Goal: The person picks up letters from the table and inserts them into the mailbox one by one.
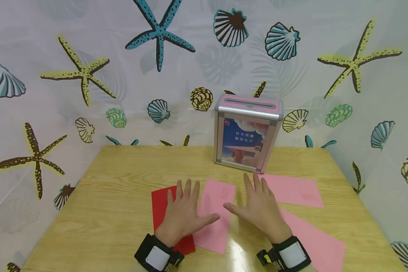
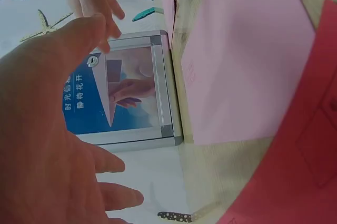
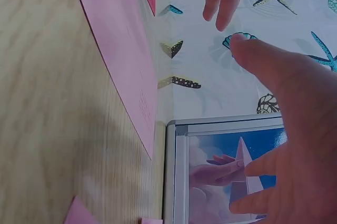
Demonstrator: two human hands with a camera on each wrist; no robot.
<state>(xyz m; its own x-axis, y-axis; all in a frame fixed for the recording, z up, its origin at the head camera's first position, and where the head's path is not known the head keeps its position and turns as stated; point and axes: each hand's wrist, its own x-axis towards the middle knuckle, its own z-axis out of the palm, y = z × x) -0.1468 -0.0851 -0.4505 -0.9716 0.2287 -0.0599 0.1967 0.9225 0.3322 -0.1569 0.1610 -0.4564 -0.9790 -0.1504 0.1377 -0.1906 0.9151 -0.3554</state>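
Sea-life print cloth (image 1: 204, 71): hangs beyond the tabletop's back edge.
Tabletop (image 1: 98, 215): wood-grained.
Letter box (image 1: 243, 130): pink and silver, upright near back edge, right of middle (slot on top).
Front pink envelope (image 1: 316, 238), rear pink envelope (image 1: 294, 190): flat, toward right edge.
Middle pink envelope (image 1: 215, 202): flat, between hands.
Red envelope (image 1: 161, 206): just beside it, partly beneath left hand.
Left hand (image 1: 183, 213), right hand (image 1: 261, 207): fingers spread, thumbs out, above tabletop.

A black left wristband (image 1: 143, 247) at seven o'clock and matching right wristband (image 1: 295, 240) at five each carry a pale rectangular panel (image 1: 157, 258) and dark side module (image 1: 176, 258), the right's marked yellow.
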